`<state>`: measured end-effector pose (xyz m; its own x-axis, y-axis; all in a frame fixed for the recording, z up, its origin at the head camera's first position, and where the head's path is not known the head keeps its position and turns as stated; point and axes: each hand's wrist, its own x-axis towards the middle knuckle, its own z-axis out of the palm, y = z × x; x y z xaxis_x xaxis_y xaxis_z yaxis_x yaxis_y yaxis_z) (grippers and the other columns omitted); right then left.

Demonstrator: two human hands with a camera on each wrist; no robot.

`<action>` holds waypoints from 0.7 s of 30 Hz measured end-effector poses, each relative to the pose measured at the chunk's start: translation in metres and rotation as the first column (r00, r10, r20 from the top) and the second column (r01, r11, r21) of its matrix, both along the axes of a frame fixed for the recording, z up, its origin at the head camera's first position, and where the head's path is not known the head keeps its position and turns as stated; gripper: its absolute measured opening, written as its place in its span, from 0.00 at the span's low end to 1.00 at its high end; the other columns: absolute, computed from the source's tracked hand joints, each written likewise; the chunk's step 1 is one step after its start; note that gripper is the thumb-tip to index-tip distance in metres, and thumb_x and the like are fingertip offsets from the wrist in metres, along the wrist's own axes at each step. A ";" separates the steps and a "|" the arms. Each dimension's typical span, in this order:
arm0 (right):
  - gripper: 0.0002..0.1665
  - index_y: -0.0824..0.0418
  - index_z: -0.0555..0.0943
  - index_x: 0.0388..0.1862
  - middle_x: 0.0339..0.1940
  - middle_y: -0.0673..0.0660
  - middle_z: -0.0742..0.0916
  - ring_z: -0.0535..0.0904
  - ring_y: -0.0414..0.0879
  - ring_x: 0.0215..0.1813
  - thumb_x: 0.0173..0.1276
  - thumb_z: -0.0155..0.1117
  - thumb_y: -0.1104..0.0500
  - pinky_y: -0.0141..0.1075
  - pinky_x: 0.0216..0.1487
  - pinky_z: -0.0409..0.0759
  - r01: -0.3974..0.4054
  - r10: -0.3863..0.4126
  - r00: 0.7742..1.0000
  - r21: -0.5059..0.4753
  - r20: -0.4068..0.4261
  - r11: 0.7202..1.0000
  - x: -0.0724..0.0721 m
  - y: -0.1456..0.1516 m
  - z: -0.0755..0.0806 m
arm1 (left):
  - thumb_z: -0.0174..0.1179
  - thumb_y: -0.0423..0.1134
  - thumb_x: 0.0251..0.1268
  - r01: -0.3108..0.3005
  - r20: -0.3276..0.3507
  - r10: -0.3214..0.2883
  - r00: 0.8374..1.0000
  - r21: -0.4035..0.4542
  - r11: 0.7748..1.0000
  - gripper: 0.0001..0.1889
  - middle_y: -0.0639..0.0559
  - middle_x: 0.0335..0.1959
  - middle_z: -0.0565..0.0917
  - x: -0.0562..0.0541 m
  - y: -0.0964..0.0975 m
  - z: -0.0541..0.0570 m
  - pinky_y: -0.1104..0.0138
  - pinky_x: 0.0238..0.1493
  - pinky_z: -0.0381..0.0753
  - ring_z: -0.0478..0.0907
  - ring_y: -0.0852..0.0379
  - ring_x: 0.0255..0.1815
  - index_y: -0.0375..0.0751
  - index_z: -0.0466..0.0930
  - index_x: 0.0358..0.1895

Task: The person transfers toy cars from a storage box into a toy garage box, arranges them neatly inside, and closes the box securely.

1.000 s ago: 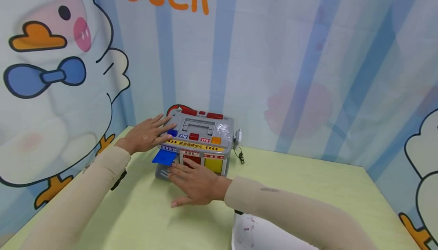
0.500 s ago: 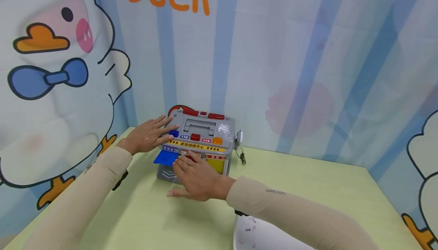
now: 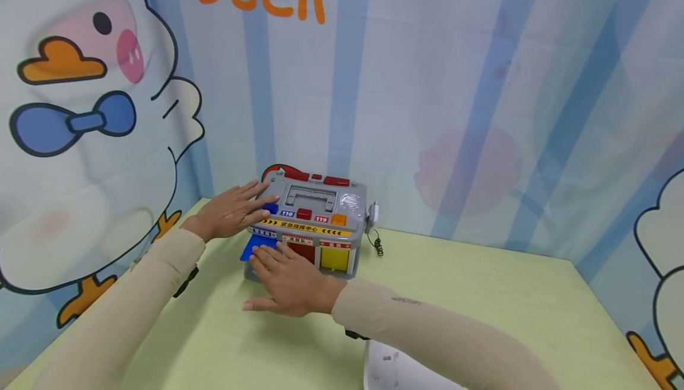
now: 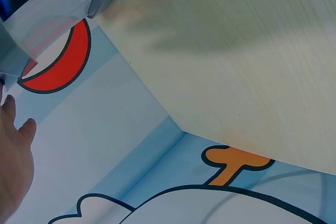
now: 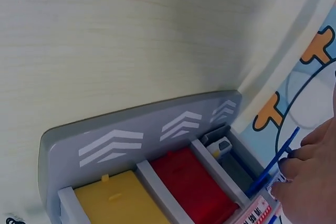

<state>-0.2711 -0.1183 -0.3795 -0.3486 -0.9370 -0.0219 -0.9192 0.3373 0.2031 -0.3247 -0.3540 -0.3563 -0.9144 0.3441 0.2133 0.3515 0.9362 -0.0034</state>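
A grey toy garage (image 3: 350,201) stands on the table near the back wall, with a carrying handle and coloured buttons on top. My left hand (image 3: 227,211) rests at its top left, fingers spread beside the blue button. My right hand (image 3: 294,280) is in front, its straight fingers at the raised blue door (image 3: 255,247); the right wrist view cannot settle whether they touch it. The red door (image 5: 191,184) and the yellow door (image 5: 122,198) are down. Inside the blue-door bay sits a small whitish toy vehicle (image 5: 220,148), partly hidden.
A white tray (image 3: 369,372) lies at the table's front edge, under my right forearm. At the garage's right side hang a grey-white piece (image 3: 371,215) and a coiled black cord (image 3: 378,244). Duck-printed curtains (image 3: 401,111) surround the table (image 3: 454,271).
My right hand first rose a little at the blue and red doors, then shifted left across the blue door, uncovering the red one. The left hand has stayed in place.
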 end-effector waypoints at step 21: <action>0.48 0.45 0.56 0.81 0.83 0.50 0.59 0.52 0.45 0.84 0.70 0.33 0.23 0.42 0.83 0.48 0.079 0.027 0.949 0.319 -0.314 0.944 -0.013 -0.017 -0.014 | 0.46 0.57 0.77 0.002 -0.019 -0.003 1.000 -0.035 0.999 0.30 0.43 0.81 0.55 -0.003 -0.003 0.000 0.41 0.78 0.52 0.48 0.36 0.82 0.54 0.60 0.78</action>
